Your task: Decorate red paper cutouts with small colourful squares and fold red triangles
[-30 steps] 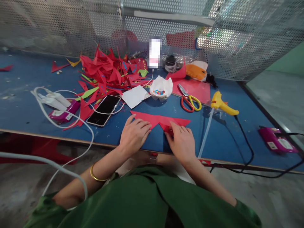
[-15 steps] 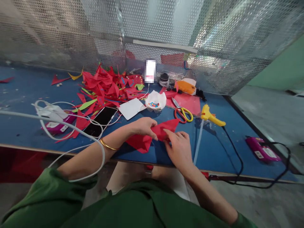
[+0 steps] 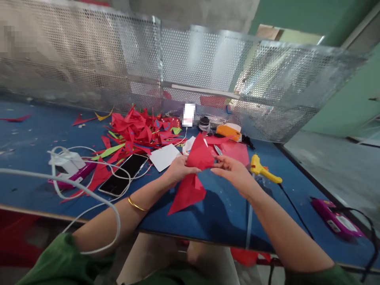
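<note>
A folded piece of red paper (image 3: 200,154), wide at both ends and narrow in the middle, is raised over the blue table. My left hand (image 3: 179,171) pinches it near its narrow middle, thumb in front. At the paper's right edge is my right hand (image 3: 233,172), thumb and fingers a little apart; whether the fingertips touch the paper is hard to tell. Behind the paper, the white bowl (image 3: 187,145) and the scissors (image 3: 218,150) are mostly hidden.
Red paper scraps (image 3: 133,128) lie in a heap at the back left. A phone (image 3: 123,176) and white cables are beside my left forearm. The yellow glue gun (image 3: 264,170) lies right of my right hand. A perforated metal screen (image 3: 202,59) stands behind the table (image 3: 222,221).
The red paper has been lifted and turned more upright. My right hand has moved to its right side, with fingers less curled. The view has tilted up.
</note>
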Available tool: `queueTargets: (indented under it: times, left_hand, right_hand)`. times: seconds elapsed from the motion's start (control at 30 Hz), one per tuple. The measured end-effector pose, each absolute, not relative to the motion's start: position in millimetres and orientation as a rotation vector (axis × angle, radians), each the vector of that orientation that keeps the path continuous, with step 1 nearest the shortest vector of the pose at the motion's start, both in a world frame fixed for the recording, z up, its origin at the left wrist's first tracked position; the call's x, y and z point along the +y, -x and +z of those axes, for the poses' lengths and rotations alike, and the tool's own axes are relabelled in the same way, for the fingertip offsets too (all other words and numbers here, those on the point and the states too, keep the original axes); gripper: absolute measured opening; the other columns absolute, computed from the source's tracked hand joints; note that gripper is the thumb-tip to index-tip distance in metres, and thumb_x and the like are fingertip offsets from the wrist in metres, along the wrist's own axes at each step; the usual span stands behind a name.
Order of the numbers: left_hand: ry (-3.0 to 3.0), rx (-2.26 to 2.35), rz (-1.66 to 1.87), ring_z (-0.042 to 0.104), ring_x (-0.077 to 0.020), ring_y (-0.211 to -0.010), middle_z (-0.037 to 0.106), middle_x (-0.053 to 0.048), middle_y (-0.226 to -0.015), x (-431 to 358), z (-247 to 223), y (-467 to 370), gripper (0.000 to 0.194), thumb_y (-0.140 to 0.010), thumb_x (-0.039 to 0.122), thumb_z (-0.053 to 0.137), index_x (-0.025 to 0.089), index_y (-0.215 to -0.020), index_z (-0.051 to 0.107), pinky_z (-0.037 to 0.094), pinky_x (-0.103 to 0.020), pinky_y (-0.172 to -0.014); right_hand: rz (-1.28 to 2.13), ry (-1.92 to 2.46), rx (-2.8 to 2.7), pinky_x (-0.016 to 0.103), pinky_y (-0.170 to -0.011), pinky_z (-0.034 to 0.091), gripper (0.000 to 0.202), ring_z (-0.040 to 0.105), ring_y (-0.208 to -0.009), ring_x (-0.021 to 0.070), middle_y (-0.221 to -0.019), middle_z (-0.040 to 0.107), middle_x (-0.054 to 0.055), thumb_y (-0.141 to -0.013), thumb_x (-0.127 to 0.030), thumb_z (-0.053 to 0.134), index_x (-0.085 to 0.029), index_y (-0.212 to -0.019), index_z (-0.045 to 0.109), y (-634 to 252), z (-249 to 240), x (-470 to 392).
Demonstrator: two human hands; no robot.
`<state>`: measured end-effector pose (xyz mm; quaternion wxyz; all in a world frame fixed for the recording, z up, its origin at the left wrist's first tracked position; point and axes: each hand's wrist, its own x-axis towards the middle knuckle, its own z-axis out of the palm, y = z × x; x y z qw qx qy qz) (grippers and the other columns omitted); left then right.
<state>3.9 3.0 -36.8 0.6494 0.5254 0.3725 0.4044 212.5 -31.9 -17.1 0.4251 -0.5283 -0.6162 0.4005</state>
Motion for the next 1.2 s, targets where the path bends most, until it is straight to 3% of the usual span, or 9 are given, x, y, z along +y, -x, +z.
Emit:
queueTargets:
  times: [0.3, 0.43, 0.53, 0.63, 0.73, 0.8, 0.9, 1.03, 1.2]
  left_hand:
    - [-1.223, 0.815, 0.847, 0.07, -0.0187, -0.075, 0.076, -0.006, -0.086, 3, -42, 2, 0.039, -0.059, 0.025, 0.087, 0.014, -0.092, 0.071, 0.054, -0.032, -0.074]
    - [-1.363, 1.063, 1.388, 0.067, -0.0145, -0.079, 0.074, -0.004, -0.09, 3, -35, 5, 0.03, -0.072, 0.031, 0.079, 0.017, -0.096, 0.068, 0.05, -0.025, -0.072]
    - [-1.476, 1.159, 1.762, 0.052, -0.0083, -0.055, 0.06, 0.003, -0.062, -13, -29, 6, 0.023, -0.084, 0.036, 0.068, 0.018, -0.072, 0.062, 0.038, -0.02, -0.054]
    - [-1.662, 1.095, 1.329, 0.042, -0.0074, -0.042, 0.046, 0.004, -0.041, -33, -32, -2, 0.049, -0.085, 0.042, 0.064, 0.017, -0.046, 0.052, 0.032, -0.022, -0.046]
    - [-1.4, 1.008, 0.784, 0.051, -0.0106, -0.042, 0.064, -0.002, -0.054, -41, -41, -17, 0.039, -0.079, 0.048, 0.069, 0.015, -0.06, 0.066, 0.036, -0.023, -0.042]
    - [-1.196, 0.94, 0.749, 0.065, -0.0156, -0.058, 0.075, -0.007, -0.077, -40, -47, -26, 0.031, -0.07, 0.042, 0.079, 0.014, -0.082, 0.073, 0.043, -0.024, -0.049]
    - [-0.966, 0.837, 0.899, 0.07, -0.0208, -0.092, 0.076, -0.01, -0.102, -35, -51, -31, 0.051, -0.06, 0.033, 0.088, 0.016, -0.106, 0.074, 0.051, -0.026, -0.073]
    - [-0.773, 0.803, 1.133, 0.066, -0.0224, -0.104, 0.074, -0.011, -0.112, -30, -50, -29, 0.046, -0.061, 0.033, 0.088, 0.017, -0.101, 0.077, 0.049, -0.028, -0.079]
    - [-0.649, 0.752, 1.273, 0.068, -0.022, -0.093, 0.077, -0.009, -0.099, -24, -51, -26, 0.037, -0.062, 0.027, 0.088, 0.016, -0.096, 0.077, 0.051, -0.031, -0.078]
  right_hand:
    - [1.178, 1.343, -1.387, 0.028, -0.055, 0.046, 0.032, 0.059, -0.056, 0.0146, -0.06, 0.067, -0.002, -0.055, -0.033, 0.082, -0.018, -0.08, 0.068, -189, -28, -25]
    - [1.036, 1.26, -1.17, 0.028, -0.055, 0.046, 0.032, 0.058, -0.054, 0.0143, -0.057, 0.064, -0.003, -0.054, -0.036, 0.085, -0.019, -0.074, 0.067, -196, -30, -20]
    - [0.961, 1.16, -0.931, 0.025, -0.055, 0.048, 0.033, 0.058, -0.054, 0.0119, -0.059, 0.064, -0.004, -0.051, -0.034, 0.088, -0.019, -0.072, 0.068, -200, -24, -17]
    - [0.948, 1.059, -0.759, 0.023, -0.056, 0.048, 0.038, 0.059, -0.055, 0.0097, -0.063, 0.066, -0.004, -0.047, -0.031, 0.091, -0.019, -0.076, 0.069, -201, -20, -16]
    - [0.972, 1.007, -0.664, 0.021, -0.053, 0.047, 0.04, 0.062, -0.056, 0.0092, -0.065, 0.068, -0.005, -0.046, -0.03, 0.092, -0.019, -0.076, 0.069, -198, -19, -18]
    - [1.011, 1.0, -0.637, 0.02, -0.053, 0.047, 0.039, 0.064, -0.058, 0.0098, -0.068, 0.07, -0.004, -0.046, -0.03, 0.092, -0.02, -0.076, 0.069, -195, -21, -20]
    - [1.085, 1.032, -0.642, 0.021, -0.054, 0.047, 0.039, 0.068, -0.063, 0.0122, -0.072, 0.072, -0.004, -0.046, -0.031, 0.092, -0.021, -0.075, 0.069, -188, -24, -26]
    - [1.189, 1.09, -0.75, 0.024, -0.058, 0.047, 0.039, 0.07, -0.067, 0.0152, -0.079, 0.075, -0.001, -0.05, -0.035, 0.09, -0.022, -0.083, 0.075, -177, -30, -35]
    - [1.273, 1.113, -0.841, 0.029, -0.063, 0.05, 0.031, 0.062, -0.058, 0.0138, -0.066, 0.071, -0.003, -0.053, -0.036, 0.087, -0.02, -0.078, 0.076, -161, -37, -45]
